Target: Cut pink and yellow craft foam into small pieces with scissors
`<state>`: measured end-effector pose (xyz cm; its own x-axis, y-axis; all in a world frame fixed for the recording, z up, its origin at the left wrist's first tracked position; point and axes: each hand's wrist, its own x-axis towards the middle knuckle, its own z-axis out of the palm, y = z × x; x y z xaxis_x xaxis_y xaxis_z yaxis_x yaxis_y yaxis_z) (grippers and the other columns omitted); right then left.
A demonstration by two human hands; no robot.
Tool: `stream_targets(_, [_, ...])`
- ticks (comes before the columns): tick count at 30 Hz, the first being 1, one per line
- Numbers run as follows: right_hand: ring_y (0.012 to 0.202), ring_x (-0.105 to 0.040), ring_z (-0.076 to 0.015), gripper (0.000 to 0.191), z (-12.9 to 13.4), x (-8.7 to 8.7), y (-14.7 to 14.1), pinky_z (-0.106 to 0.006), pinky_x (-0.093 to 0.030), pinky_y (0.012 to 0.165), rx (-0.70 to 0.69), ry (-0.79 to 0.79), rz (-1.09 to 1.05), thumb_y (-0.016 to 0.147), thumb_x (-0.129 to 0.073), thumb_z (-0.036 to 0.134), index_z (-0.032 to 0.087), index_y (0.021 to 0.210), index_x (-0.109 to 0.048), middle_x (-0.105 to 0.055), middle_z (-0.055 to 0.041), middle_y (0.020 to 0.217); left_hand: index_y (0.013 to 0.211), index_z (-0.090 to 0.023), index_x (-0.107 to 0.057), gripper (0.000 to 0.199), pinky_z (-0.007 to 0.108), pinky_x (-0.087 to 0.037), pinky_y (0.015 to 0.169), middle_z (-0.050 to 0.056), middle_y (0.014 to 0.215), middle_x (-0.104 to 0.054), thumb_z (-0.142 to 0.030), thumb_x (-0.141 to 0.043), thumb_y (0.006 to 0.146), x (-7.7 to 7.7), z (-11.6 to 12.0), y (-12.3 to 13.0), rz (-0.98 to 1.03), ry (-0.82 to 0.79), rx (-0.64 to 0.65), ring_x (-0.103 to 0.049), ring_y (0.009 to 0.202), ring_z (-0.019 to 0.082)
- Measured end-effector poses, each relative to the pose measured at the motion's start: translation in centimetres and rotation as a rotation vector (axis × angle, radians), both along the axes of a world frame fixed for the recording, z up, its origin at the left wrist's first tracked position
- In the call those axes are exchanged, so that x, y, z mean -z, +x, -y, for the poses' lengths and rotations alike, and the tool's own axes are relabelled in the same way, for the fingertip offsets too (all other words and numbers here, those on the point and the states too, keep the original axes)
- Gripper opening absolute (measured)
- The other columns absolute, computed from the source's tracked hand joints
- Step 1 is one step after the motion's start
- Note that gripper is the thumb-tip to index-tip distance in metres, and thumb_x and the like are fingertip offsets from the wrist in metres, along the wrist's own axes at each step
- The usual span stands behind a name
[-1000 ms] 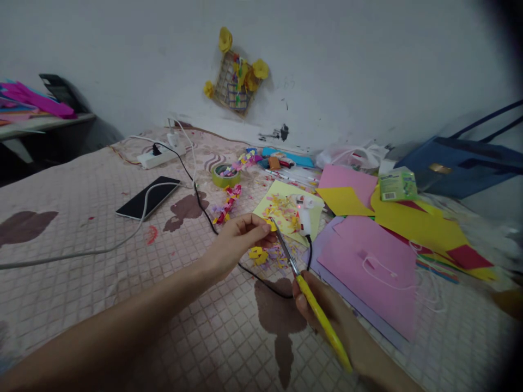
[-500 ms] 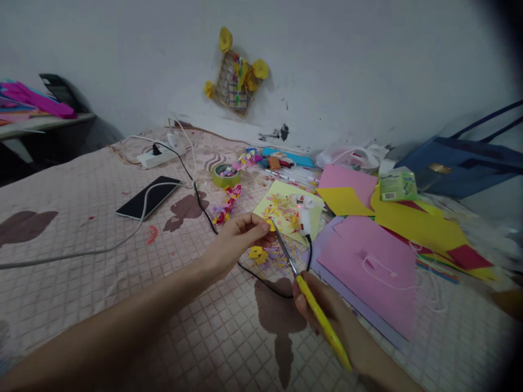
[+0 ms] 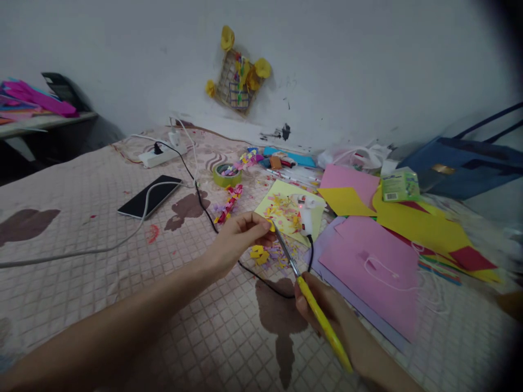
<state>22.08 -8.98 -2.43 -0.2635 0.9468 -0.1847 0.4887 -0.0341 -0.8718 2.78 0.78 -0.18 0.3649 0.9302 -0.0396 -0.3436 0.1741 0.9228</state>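
Between the thumb and fingers of my left hand (image 3: pixel 246 231) is a small piece of yellow paper (image 3: pixel 271 224). My right hand (image 3: pixel 316 299) is closed round the scissors (image 3: pixel 322 321), which have yellow handles and a metal blade. The scissors' tips reach the yellow paper at my left fingertips. Beneath and behind my hands, small paper scraps (image 3: pixel 279 255) and several cut yellow pieces (image 3: pixel 259 254) lie on the cloth. Just beyond, a pale yellow sheet (image 3: pixel 279 190) carries more scraps and a white glue gun (image 3: pixel 305 218) with a small red light.
A black cord (image 3: pixel 269 286) runs under my hands. Left of them lie a dark tablet (image 3: pixel 150 196) and a white power strip (image 3: pixel 157 156). Green tape (image 3: pixel 227 176) and a paper garland (image 3: pixel 229 204) stand ahead. Pink paper (image 3: pixel 368 272) and a blue bag (image 3: pixel 461 169) are right.
The whole view has shifted slightly. My hands, the scissors and the yellow paper keep nearly the same positions relative to each other.
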Motion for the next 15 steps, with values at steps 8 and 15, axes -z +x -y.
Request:
stream_targets(8, [0.057,-0.041,-0.0118,0.023,-0.12,0.34,0.08,-0.023,-0.033,0.050,0.027,0.025,0.019,0.085,-0.051,0.043,0.020,0.081,-0.048,-0.048,0.0011,0.067,0.075,-0.012,-0.060,0.021,0.023,-0.051,0.068,0.003,0.072,-0.067,-0.031,-0.070,0.074,-0.05,-0.13,-0.02,0.001,0.010,-0.002,-0.064,0.067,0.011])
stream_targets(15, [0.055,-0.048,-0.0136,0.022,-0.23,0.19,0.07,-0.023,-0.037,0.049,0.055,0.069,0.040,0.081,-0.055,0.043,0.021,0.082,-0.054,-0.056,-0.0004,0.066,0.074,-0.013,-0.060,0.022,0.023,-0.051,0.068,0.002,0.071,-0.067,-0.031,-0.072,0.072,0.01,-0.35,-0.08,-0.009,0.005,-0.009,-0.063,0.067,0.011])
